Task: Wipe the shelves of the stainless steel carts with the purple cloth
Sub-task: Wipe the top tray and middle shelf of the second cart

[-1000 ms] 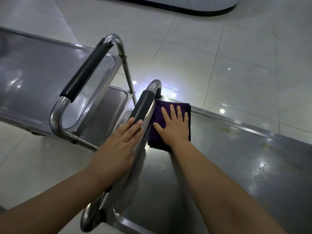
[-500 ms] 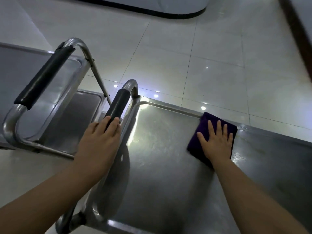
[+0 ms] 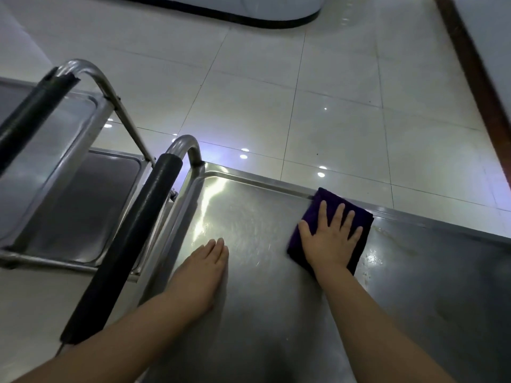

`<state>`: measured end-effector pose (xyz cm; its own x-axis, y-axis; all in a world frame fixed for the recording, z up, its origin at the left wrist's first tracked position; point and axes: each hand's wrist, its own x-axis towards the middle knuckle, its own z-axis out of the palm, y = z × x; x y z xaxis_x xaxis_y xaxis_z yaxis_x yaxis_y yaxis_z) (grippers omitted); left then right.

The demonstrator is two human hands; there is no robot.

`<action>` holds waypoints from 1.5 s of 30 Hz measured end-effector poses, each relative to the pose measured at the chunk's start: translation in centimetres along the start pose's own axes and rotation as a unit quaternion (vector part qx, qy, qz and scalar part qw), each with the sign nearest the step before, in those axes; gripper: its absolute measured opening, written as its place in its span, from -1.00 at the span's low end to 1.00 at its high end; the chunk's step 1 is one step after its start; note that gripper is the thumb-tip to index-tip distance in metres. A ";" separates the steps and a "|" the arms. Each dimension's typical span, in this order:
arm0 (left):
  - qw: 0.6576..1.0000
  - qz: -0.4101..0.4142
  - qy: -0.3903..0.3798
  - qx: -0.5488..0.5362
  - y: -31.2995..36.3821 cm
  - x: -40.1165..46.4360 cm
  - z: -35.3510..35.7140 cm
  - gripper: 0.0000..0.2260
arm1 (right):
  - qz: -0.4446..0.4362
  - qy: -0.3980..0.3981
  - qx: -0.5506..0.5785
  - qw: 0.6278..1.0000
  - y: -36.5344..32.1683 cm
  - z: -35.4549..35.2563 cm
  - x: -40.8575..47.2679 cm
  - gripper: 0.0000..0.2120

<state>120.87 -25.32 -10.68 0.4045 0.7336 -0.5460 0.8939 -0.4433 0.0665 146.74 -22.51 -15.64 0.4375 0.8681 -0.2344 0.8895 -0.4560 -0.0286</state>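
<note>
Straight fingers of the left hand [image 3: 203, 272], off the black cart handle [image 3: 130, 244] a moment ago, now lie flat on the shelf [image 3: 262, 313]; further out, the right hand [image 3: 330, 239] presses the purple cloth [image 3: 326, 200], spread-fingered, against the far rim, mid-sweep rightward toward unwiped smears.

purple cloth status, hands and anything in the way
Right hand flat on purple cloth, pressing it to the cart shelf at the far rim. Left hand open, flat on shelf. Smudges just right of cloth; nothing blocking.
</note>
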 end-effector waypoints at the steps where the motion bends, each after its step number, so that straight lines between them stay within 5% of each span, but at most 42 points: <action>1: 1.000 -0.006 -0.004 -0.003 0.0 0.0 0.1 -0.12 | -0.001 0.001 -0.001 1.000 -0.5 0.1 0.0 -0.29; 11: 0.997 -0.057 -0.023 0.045 0.7 0.7 0.0 -0.27 | -0.210 0.001 -0.020 0.977 -9.2 0.8 -0.3 -0.34; 16: 0.989 -0.066 -0.067 0.116 1.2 1.6 -0.5 -0.30 | -0.270 -0.011 -0.014 0.963 -7.1 0.7 1.1 -0.33; 21: 0.988 -0.057 -0.075 0.121 1.3 1.8 -1.0 -0.18 | -0.211 -0.001 -0.016 0.977 0.1 -0.2 2.7 -0.31; 29: 0.985 -0.038 -0.067 0.153 1.4 1.8 -1.0 -0.08 | 0.041 -0.012 -0.003 0.999 13.8 -2.0 2.9 -0.31; 34: 0.990 -0.011 -0.037 0.136 0.2 1.5 0.0 -0.04 | 0.119 -0.005 0.018 0.993 14.6 -1.2 0.7 -0.29; 38: 0.990 0.001 -0.034 0.134 -0.3 1.2 0.9 -0.01 | 0.103 0.000 0.014 0.995 10.2 0.1 -2.2 -0.26; 45: 0.989 0.005 -0.013 0.150 -0.3 0.2 1.1 -0.04 | -0.086 -0.002 0.008 0.996 -0.8 3.3 -10.2 -0.24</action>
<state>120.42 -25.63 -11.74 0.4044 0.7168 -0.5680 0.7910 -0.5858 -0.1762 141.14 -31.64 -16.45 0.2792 0.9328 -0.2277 0.9489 -0.3044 -0.0832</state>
